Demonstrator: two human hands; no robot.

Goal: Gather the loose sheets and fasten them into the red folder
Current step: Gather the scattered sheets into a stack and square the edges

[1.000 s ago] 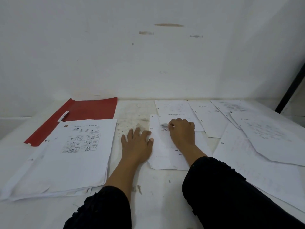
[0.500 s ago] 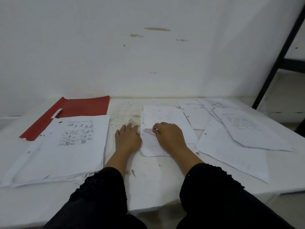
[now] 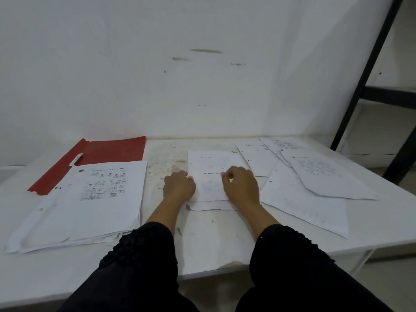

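Head view looks down on a white table [image 3: 213, 244] set against a white wall [image 3: 202, 75]. Both forearms, in black sleeves [image 3: 144, 251], reach forward to a small pile of sheets [image 3: 211, 183] in the middle of the table. At the pile's left edge lies the left hand [image 3: 179, 186], its fingers curled at the paper's border; whether it actually grips the edge cannot be told. On top of the pile, towards its right side, rests the right hand [image 3: 242, 188], with fingers bent and the fingertips [image 3: 224, 174] pressed onto the uppermost sheet; it seems to be pinching or sliding that sheet, though this is not clear. Far to the left the red folder [image 3: 108, 154] lies open and flat near the wall, and a thicker stack of printed sheets [image 3: 96, 199] covers its near part, the top page showing a grid of small drawings. More loose sheets [image 3: 315, 176] lie overlapping on the right half of the table, just beside the central pile. Beyond the table's right end stands a black metal frame [image 3: 369, 70].
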